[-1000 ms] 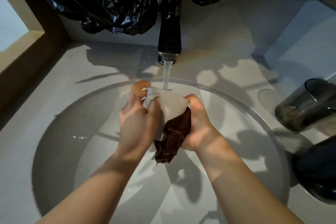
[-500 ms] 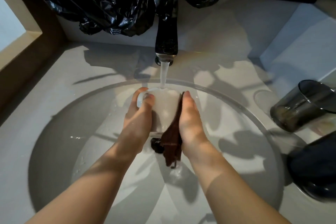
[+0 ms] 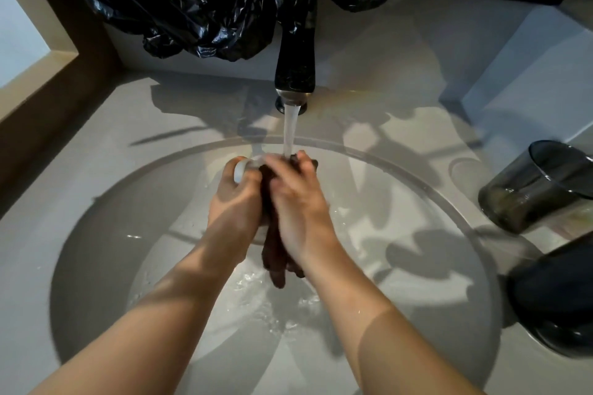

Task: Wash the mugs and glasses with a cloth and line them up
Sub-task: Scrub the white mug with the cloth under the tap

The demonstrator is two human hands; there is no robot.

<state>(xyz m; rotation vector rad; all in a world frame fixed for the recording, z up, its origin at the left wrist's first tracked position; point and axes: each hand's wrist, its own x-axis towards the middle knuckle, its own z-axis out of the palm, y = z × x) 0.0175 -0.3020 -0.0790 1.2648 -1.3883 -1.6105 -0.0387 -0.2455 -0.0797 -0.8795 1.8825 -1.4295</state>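
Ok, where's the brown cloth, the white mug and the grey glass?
brown cloth point(image 3: 273, 255): head view, on its dangling lower end.
white mug point(image 3: 239, 171): head view, on its handle.
grey glass point(image 3: 523, 197): head view, on its side wall.

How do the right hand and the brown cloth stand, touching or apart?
Touching. The head view shows the right hand gripping the brown cloth, fingers curled over its top.

white ceramic mug point(image 3: 240, 171) mostly buried behind left hand point(image 3: 232, 202), right hand point(image 3: 298, 199) and the dark brown cloth point(image 3: 272, 250), only handle and a sliver of rim show. smoky grey glass tumbler point(image 3: 529, 192) and some dark rounded thing point(image 3: 558, 295) get clipped by the right edge
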